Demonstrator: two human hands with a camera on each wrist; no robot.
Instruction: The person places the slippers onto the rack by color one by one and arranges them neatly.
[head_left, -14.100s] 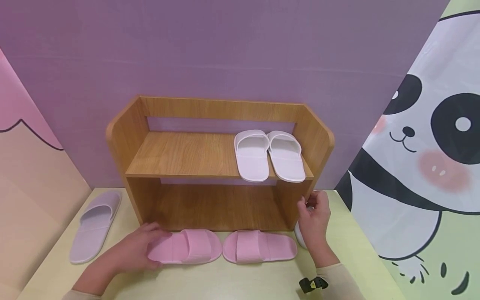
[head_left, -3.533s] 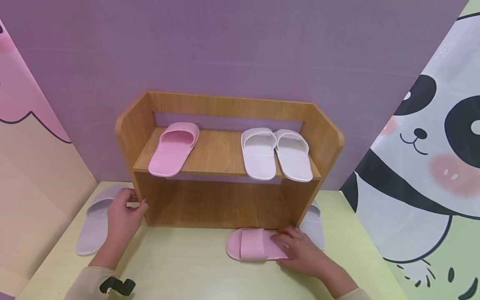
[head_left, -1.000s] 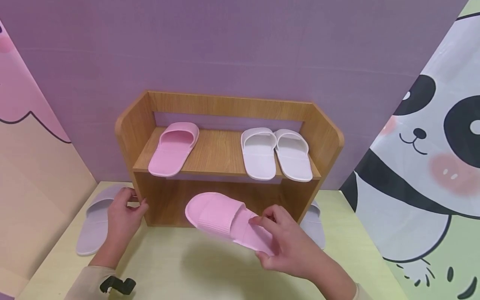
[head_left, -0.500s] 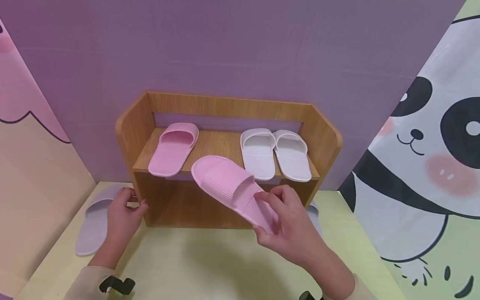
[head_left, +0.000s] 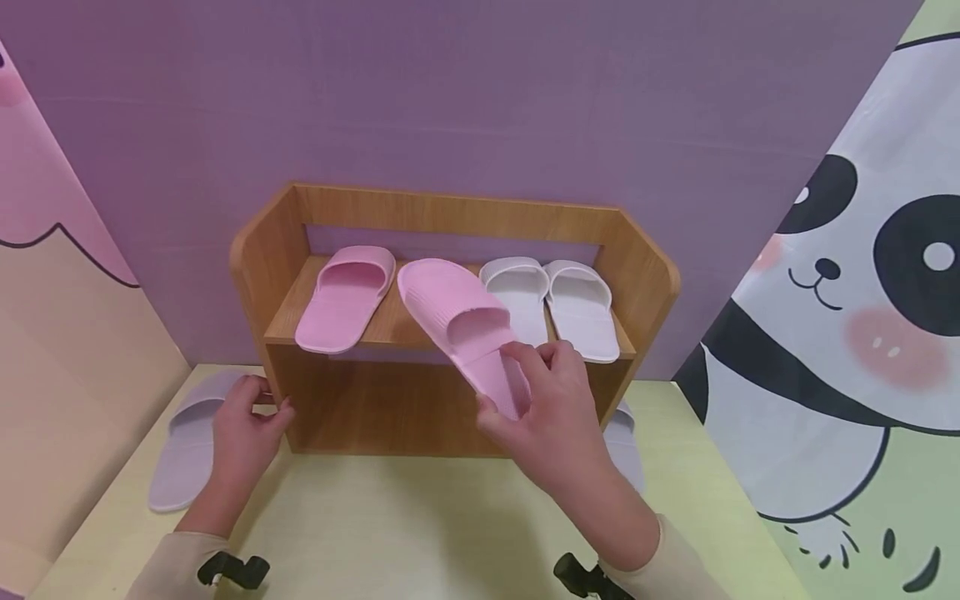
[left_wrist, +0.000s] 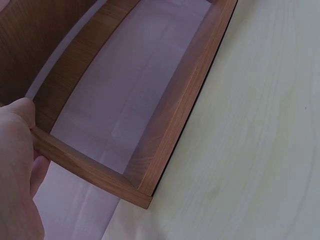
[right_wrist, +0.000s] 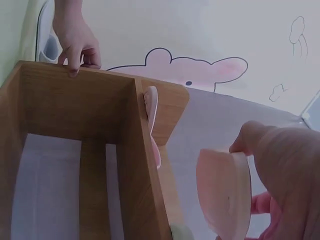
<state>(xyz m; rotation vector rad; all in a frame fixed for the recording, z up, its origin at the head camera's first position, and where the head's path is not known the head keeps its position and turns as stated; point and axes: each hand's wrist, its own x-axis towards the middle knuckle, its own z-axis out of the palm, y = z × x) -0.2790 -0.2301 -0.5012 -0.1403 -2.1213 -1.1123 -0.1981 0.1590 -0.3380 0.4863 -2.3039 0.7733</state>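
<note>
My right hand [head_left: 551,417] pinches a pink slipper [head_left: 457,321] by its heel end, tilted with the toe up and to the left. The slipper hangs in front of the upper shelf of a small wooden shoe rack [head_left: 420,408]. My left hand [head_left: 247,429] grips the front edge of the rack's left side panel; in the left wrist view the thumb [left_wrist: 22,111] lies on the panel's inner side. A second pink slipper [head_left: 345,300] sits on the upper shelf at left. Two white slippers [head_left: 581,304] stand at its right end, one partly hidden by the held slipper.
A pale lilac slipper [head_left: 183,450] lies on the table left of the rack, partly behind my left hand. Another pale slipper [head_left: 624,446] lies to the right, partly covered by the rack and my right arm. A purple wall [head_left: 465,100] stands close behind.
My right hand has picked the pink slipper off the table and raised it toward the upper shelf, turning its toe upward. The other pink slipper went onto the shelf earlier. My left hand stays on the rack.
</note>
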